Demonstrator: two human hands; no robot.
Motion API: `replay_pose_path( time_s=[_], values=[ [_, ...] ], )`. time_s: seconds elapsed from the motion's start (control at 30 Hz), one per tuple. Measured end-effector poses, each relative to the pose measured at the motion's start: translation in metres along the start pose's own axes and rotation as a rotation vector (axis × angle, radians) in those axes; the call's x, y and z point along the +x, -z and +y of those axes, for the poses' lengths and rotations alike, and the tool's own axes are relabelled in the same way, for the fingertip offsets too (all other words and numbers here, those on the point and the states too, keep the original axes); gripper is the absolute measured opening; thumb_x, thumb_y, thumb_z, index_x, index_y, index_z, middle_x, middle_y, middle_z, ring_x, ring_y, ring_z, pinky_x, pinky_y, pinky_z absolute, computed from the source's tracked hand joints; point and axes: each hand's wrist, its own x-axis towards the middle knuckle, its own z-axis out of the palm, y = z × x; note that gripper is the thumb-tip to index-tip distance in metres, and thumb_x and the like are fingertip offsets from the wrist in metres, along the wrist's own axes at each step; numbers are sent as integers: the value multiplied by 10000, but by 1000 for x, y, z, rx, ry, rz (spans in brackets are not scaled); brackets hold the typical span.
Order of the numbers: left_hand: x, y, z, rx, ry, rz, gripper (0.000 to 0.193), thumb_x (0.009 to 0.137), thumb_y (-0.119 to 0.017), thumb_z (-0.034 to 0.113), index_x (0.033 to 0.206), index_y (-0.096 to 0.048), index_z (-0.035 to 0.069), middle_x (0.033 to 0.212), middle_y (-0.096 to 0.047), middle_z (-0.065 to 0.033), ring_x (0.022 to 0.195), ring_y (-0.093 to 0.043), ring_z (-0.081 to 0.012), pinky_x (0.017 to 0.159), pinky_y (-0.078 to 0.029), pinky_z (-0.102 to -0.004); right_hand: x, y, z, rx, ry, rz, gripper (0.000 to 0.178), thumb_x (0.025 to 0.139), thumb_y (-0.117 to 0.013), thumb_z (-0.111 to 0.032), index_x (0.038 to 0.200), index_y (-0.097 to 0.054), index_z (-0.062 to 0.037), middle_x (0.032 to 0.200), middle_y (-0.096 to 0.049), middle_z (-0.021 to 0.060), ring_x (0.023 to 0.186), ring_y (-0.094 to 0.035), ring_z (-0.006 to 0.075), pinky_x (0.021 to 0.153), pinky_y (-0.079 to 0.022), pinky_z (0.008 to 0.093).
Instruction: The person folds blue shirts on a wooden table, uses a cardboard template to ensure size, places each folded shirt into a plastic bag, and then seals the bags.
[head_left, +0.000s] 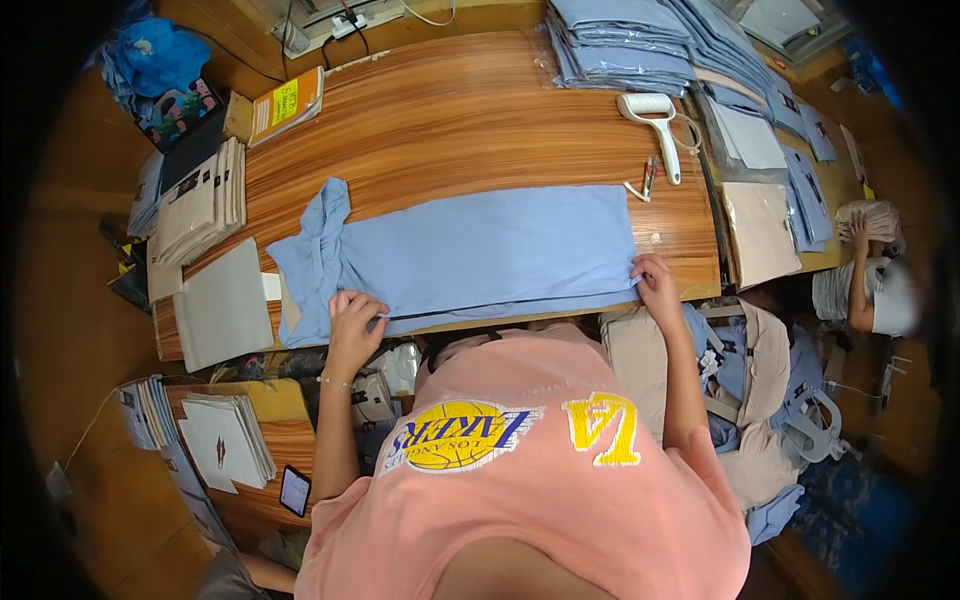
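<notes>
We see a light blue shirt [470,255] lying flat and folded long across the near part of the wooden table [450,120]. Its bunched end, with the sleeves, lies at the left. The left hand [352,318] rests on the near edge of the shirt close to that bunched end, and its fingers pinch the cloth. The right hand [655,285] sits at the right near corner of the shirt, fingers pressed together on the edge of the cloth.

Just left of the shirt lies a grey cardboard sheet [222,305]. Behind it sits a stack of folded papers [200,205]. A yellow and orange booklet [287,103] lies at the far left of the table. Behind the shirt, on the right, we see a white lint roller [655,125] and a small pen [648,177] near it. A pile of folded blue shirts in clear bags [620,40] fills the far right corner. A tan cardboard sheet [760,232] lies at the right. On a lower shelf at the left sit a stack of white cards [228,438] and a phone [294,490]. Another person's hand [858,240] shows at the far right.
</notes>
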Motion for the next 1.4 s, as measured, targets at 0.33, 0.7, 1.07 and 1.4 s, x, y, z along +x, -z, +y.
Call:
replay_pose_path(
  time_s=[0.33, 0.7, 1.07, 1.4],
  values=[
    [26, -6, -1, 16, -112, -174, 184, 701, -647, 175, 598, -611, 27, 1153, -541, -81, 1143, -418, -295, 1016, -237, -475, 93, 0, -11, -231, -168, 185, 177, 781, -542, -39, 954, -573, -21, 839, -616, 149, 737, -591, 347, 678, -460, 422],
    [2, -19, -11, -24, -88, -136, 162, 727, -652, 207, 702, -623, 49, 1198, -505, -114, 1188, -386, -307, 1029, -221, -506, 32, -41, -41, -640, 260, 214, 491, 781, -612, -124, 1256, -489, -121, 1241, -481, 158, 1195, -420, 333, 972, -315, 476],
    [-52, -33, -21, 98, 0, -48, 370, 748, -639, 211, 1112, -602, 160, 1331, -387, -127, 1278, -299, -311, 1037, -183, -599, 139, -228, -221, -440, 894, -218, 501, 693, -574, 21, 1157, -588, -165, 1268, -467, 121, 1175, -420, 316, 955, -348, 468],
    [-24, 51, -86, -582, 190, 637, 271, 896, -510, 192, 1089, -621, 37, 1096, -569, -147, 1101, -501, -302, 956, -383, -381, 138, -256, -343, -455, 917, -849, 185, 736, -584, -131, 910, -629, -87, 917, -612, 146, 928, -576, 304, 865, -417, 480]
  ],
)
